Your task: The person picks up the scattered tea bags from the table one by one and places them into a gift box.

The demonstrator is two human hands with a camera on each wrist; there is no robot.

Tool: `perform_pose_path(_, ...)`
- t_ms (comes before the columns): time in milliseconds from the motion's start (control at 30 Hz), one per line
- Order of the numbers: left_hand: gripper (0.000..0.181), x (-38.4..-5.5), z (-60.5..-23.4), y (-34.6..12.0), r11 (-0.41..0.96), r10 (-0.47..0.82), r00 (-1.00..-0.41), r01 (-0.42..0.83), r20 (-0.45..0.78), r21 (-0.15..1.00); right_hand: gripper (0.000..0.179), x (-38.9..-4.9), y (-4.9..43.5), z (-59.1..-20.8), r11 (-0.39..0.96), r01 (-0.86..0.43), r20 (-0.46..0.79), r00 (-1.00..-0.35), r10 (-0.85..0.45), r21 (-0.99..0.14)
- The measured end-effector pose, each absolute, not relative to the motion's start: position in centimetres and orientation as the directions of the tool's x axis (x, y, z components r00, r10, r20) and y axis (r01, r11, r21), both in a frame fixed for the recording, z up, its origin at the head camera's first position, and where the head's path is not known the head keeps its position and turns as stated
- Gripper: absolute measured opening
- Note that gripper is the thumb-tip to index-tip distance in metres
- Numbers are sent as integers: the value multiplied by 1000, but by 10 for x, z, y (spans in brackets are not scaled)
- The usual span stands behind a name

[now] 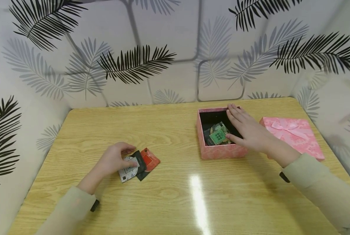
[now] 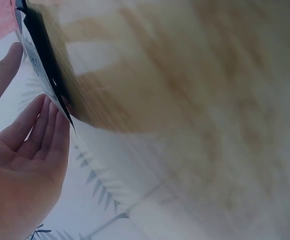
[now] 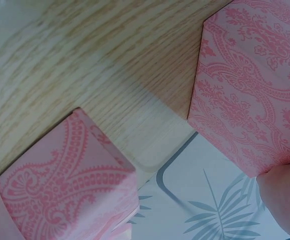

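At the left of the table, my left hand (image 1: 113,160) touches a white sachet (image 1: 128,170) with its thumb, its fingers near the far edge. This sachet overlaps a black sachet (image 1: 141,163) and a red and black sachet (image 1: 151,160). Seen from the left wrist, thumb and fingertips meet the white sachet (image 2: 34,60) at separate spots. My right hand (image 1: 248,129) lies with straight fingers along the right rim of an open pink box (image 1: 221,152), its thumb over the inside. Within the box's dark interior lie a green sachet (image 1: 218,136) and other sachets.
To the right of the box, a pink lid (image 1: 304,143) with a bow (image 1: 290,129) rests on the wooden table (image 1: 169,202). Leaf-patterned fabric (image 1: 175,32) stands behind the table and along both sides.
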State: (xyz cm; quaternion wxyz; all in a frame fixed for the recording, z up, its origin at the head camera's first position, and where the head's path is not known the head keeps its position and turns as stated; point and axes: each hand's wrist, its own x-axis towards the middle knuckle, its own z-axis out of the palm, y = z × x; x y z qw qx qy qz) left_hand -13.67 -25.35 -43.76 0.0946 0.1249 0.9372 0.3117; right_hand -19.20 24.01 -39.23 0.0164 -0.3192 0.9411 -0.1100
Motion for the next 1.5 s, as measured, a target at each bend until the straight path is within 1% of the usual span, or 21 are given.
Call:
perform_pose_path(133, 56, -137, -438, -251, 776, 322, -943, 215, -80, 593, 84, -192, 241, -392, 776, -593, 35, -799, -601, -214)
perform_pose_path(467, 57, -143, -441, -253, 764, 326, -937, 181, -128, 619, 85, -193, 241, -394, 773, -595, 41, -798, -602, -221)
perform_pose_path(767, 54, -146, -444, -255, 760, 320, -940, 179, -120, 625, 85, -192, 242, -396, 768, -599, 61, -796, -602, -229)
perform_pose_path(900, 52, -146, -444, -255, 752, 294, -947, 146, -129, 643, 85, -192, 242, -397, 765, -602, 75, -795, -602, -231)
perform_pose_path(1167, 46, -148, -442, -256, 734, 232, -965, 91, -123, 673, 85, -191, 241, -396, 772, -594, 55, -799, -599, -229)
perform_pose_path(1333, 40, -151, -441, -256, 727, 154, -982, 36, -113, 686, 85, -191, 241, -395, 779, -582, 49, -807, -588, -234)
perform_pose_path(1500, 38, -153, -437, -256, 694, 86, -987, -39, -137, 719, 85, -193, 241, -395, 784, -577, 45, -811, -584, -228)
